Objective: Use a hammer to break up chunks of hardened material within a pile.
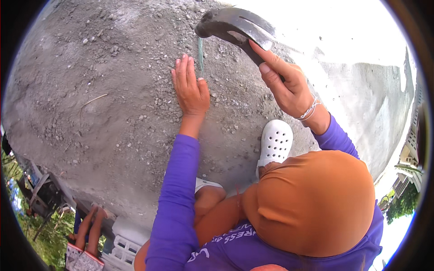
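Observation:
My right hand (289, 88) is wrapped round the handle of a dark claw hammer (226, 26), its index finger stretched along the neck. The hammer is raised, its striking face to the left and its claw to the right. My left hand (191, 88) lies flat on the gritty grey ground, fingers stretched out, holding nothing. Just right of its fingers runs a thin greenish strip (200, 56), like flattened cord. Its upper end passes beneath the hammer head in the picture, and I cannot tell what it is fixed to.
Loose pebbles and a dry twig (94, 99) lie on the ground (122, 135). My white clog (276, 140) stands below the hammer, near orange cloth (316, 198) over my bent leg. Hollow concrete blocks (124, 248) and another person's legs (90, 230) are at lower left. Pale concrete (370, 99) lies right.

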Motion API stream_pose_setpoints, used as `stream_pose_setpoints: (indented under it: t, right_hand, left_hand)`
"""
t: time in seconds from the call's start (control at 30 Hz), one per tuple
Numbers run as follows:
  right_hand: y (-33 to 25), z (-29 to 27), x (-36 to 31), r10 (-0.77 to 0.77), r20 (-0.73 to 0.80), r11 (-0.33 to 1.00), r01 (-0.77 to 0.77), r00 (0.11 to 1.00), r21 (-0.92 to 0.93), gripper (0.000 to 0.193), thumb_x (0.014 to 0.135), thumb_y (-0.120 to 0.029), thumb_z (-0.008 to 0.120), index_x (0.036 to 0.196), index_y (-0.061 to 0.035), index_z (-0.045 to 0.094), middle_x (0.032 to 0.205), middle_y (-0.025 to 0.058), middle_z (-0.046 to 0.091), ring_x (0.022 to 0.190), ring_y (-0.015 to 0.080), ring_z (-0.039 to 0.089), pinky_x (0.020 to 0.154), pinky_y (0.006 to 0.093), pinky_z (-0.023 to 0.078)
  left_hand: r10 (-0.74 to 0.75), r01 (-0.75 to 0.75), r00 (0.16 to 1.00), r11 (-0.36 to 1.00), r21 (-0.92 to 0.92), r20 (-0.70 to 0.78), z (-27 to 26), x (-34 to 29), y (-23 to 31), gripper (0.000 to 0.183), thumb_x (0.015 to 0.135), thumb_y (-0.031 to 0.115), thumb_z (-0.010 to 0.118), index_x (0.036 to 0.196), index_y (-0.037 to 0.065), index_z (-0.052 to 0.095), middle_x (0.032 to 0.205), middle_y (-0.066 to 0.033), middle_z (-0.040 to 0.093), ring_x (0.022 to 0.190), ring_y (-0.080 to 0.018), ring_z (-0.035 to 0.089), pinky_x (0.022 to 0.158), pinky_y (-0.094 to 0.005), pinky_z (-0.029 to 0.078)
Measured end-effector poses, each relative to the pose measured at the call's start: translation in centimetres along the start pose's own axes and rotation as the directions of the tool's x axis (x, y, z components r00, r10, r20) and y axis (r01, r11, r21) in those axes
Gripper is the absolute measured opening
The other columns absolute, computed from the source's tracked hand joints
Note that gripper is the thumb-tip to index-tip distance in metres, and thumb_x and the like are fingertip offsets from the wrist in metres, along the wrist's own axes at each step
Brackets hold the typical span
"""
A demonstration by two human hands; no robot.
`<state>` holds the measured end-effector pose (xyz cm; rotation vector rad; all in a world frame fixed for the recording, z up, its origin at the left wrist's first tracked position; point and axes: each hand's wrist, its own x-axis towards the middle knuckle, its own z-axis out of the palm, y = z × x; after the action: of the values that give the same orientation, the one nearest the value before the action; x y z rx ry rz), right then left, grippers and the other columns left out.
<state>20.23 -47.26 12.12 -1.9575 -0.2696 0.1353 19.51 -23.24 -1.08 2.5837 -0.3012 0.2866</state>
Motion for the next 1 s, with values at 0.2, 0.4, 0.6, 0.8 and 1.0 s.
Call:
stream_pose_setpoints:
  t: [0.2, 0.4, 0.6, 0.8, 1.0]
  right_hand:
    - [5.2, 1.8, -2.7, -0.130, -0.093, 0.962, 0.103, 0.987, -0.253, 0.051, 0.088, 0.000, 0.058, 0.137, -0.0151, 0.056, 0.064, 0.0103, 0.051, 0.053, 0.0261, 0.052, 0.055, 0.0357, 0.045]
    - [4.6, 1.0, -1.2, 0.347, 0.034, 0.937, -0.346, 0.937, -0.048, 0.042, 0.097, -0.010, 0.050, 0.139, -0.0152, 0.053, 0.064, 0.0157, 0.056, 0.055, 0.0270, 0.056, 0.056, 0.0337, 0.046]
    - [-0.2, 2.2, -0.9, -0.135, -0.048, 0.990, 0.137, 0.990, 0.027, 0.049, 0.093, -0.003, 0.056, 0.141, -0.0127, 0.051, 0.071, 0.0124, 0.059, 0.061, 0.0275, 0.058, 0.059, 0.0343, 0.046]
    - [6.3, 3.7, -1.1, 0.179, 0.115, 0.972, -0.158, 0.977, -0.172, 0.048, 0.095, -0.010, 0.053, 0.142, -0.0209, 0.050, 0.065, 0.0169, 0.057, 0.055, 0.0312, 0.057, 0.057, 0.0374, 0.046]
    - [1.4, -0.9, -1.7, 0.151, 0.102, 0.988, -0.151, 0.983, -0.006, 0.045, 0.102, -0.011, 0.046, 0.147, -0.0114, 0.043, 0.064, -0.0046, 0.044, 0.055, 0.0049, 0.038, 0.051, 0.0233, 0.035]
  left_hand:
    - [0.015, -0.016, 1.000, 0.998, -0.064, -0.009, 1.2, 0.4, 1.1, 0.053, 0.088, 0.016, 0.039, 0.138, -0.001, 0.045, 0.146, -0.0179, 0.042, 0.138, -0.0400, 0.036, 0.114, -0.0576, 0.021]
    - [-0.040, 0.040, 0.999, 0.999, -0.012, -0.032, 0.5, -0.2, 0.7, 0.053, 0.089, 0.017, 0.039, 0.138, -0.001, 0.045, 0.145, -0.0177, 0.042, 0.138, -0.0402, 0.035, 0.114, -0.0566, 0.022]
    - [-0.100, 0.100, 0.981, 0.995, -0.009, -0.168, 0.1, -0.2, 0.1, 0.052, 0.088, 0.017, 0.040, 0.136, -0.002, 0.046, 0.144, -0.0184, 0.042, 0.138, -0.0406, 0.035, 0.114, -0.0548, 0.024]
    - [-0.080, 0.075, 0.988, 0.996, -0.041, -0.135, 1.0, 0.3, 0.8, 0.049, 0.090, 0.011, 0.037, 0.135, -0.005, 0.047, 0.143, -0.0209, 0.043, 0.137, -0.0399, 0.036, 0.115, -0.0518, 0.024]
    - [-0.111, 0.100, 0.981, 0.992, -0.078, -0.160, 0.5, -0.3, 0.1, 0.051, 0.089, 0.015, 0.038, 0.135, -0.003, 0.047, 0.142, -0.0193, 0.043, 0.136, -0.0408, 0.037, 0.114, -0.0542, 0.025]
